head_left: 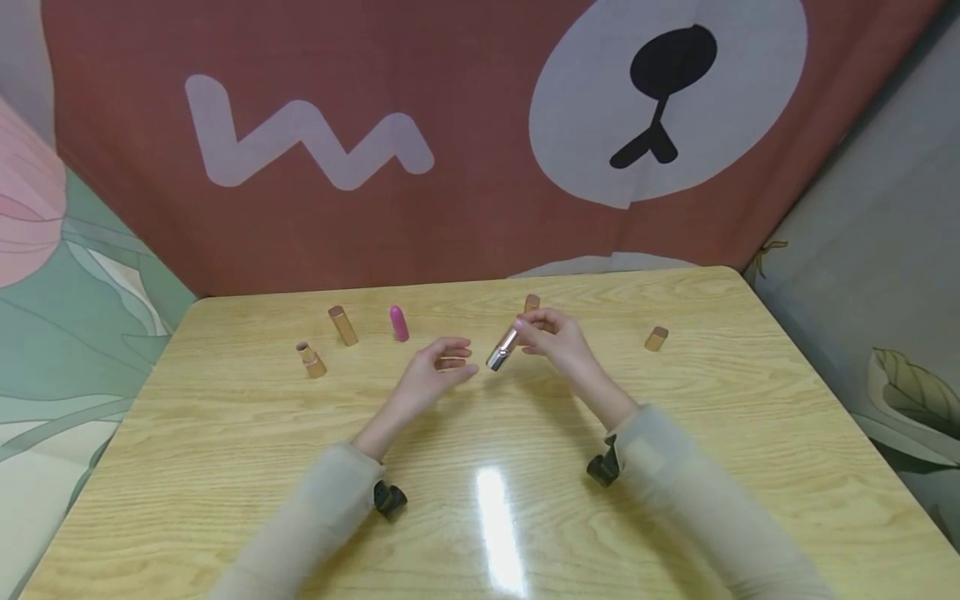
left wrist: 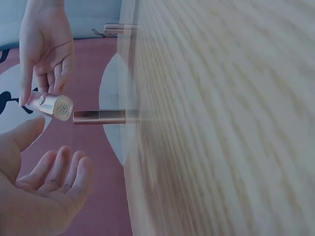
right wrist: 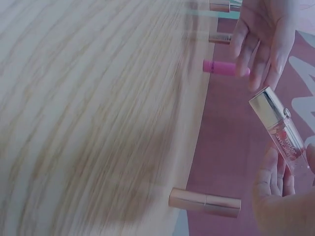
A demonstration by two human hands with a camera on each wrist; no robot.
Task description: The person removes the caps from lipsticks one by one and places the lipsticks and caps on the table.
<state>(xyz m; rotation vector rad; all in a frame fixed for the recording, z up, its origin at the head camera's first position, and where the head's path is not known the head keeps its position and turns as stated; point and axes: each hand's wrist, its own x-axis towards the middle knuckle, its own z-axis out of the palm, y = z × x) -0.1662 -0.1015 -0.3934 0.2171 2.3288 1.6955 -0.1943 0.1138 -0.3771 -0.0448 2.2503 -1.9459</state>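
My right hand (head_left: 558, 343) pinches a lip gloss tube (head_left: 507, 342) by its clear end, above the table. Its shiny metallic cap (right wrist: 268, 105) tilts down toward my left hand (head_left: 435, 371). That hand is just left of the cap, apart from it, with loosely bent fingers and nothing in them. In the left wrist view the left palm (left wrist: 37, 196) faces up toward the tube. Behind the right hand stands a rose-gold lipstick tube (right wrist: 204, 202), partly hidden in the head view. A bright pink tube (head_left: 399, 323) stands behind the left hand.
At the left of the wood-grain table (head_left: 225, 467) are a tall gold tube (head_left: 343, 326) and a shorter stepped gold tube (head_left: 311, 360). A small gold piece (head_left: 656, 338) stands at the right. A red-brown cloth (head_left: 480, 225) hangs behind the back edge.
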